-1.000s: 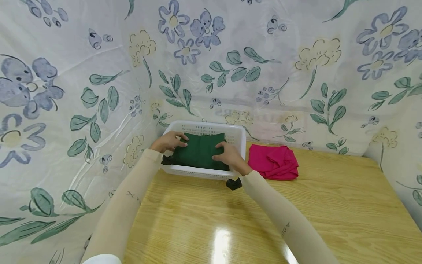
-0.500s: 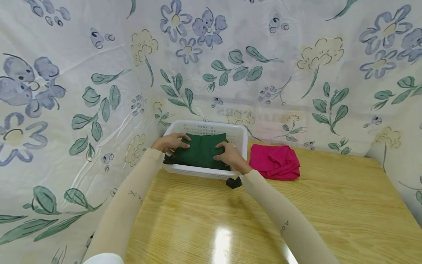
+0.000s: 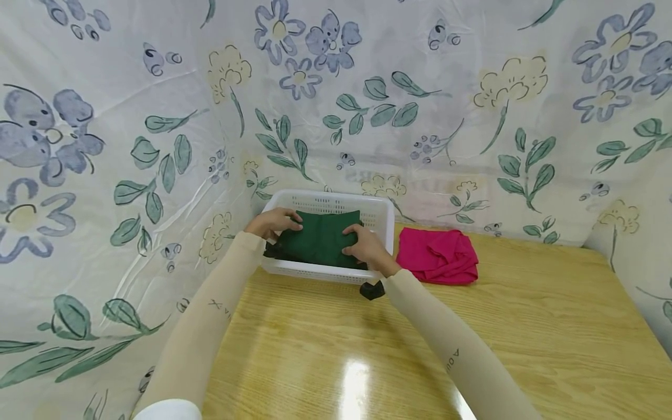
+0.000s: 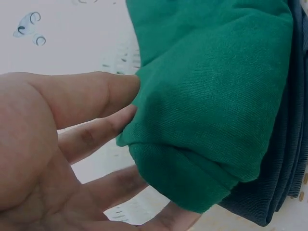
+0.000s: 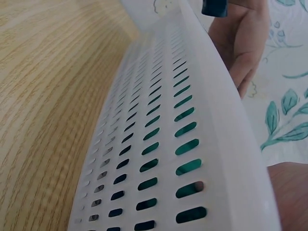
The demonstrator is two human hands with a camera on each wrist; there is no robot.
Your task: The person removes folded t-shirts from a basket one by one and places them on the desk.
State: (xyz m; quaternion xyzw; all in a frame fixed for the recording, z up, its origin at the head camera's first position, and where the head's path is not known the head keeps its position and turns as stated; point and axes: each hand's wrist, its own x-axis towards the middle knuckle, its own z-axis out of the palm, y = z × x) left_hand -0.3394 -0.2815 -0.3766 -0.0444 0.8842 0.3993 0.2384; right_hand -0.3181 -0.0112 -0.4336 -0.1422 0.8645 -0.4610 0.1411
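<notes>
A folded green cloth (image 3: 322,236) lies inside a white perforated basket (image 3: 387,219). At its left end my left hand (image 3: 273,223) holds the edge, the thumb in front and some fingers passing behind, as the left wrist view shows. My right hand (image 3: 367,248) grips the right end, its thumb and a finger on top and the other fingers hidden. Under the green cloth, dark blue folded fabric (image 4: 284,144) shows in the left wrist view. The right wrist view mostly faces the basket's slotted wall (image 5: 163,120), with green behind the slots.
A folded pink cloth (image 3: 438,256) lies on the wooden table (image 3: 499,338), just right of the basket. Flower-printed sheeting (image 3: 336,128) rises behind the table and along its left side. A dark wrist camera (image 3: 371,290) hangs beneath the right wrist, in front of the basket.
My left hand has shifted very slightly to the right at the cloth's edge. The cloth, basket and right hand stay nearly where they were; the head view has moved a little.
</notes>
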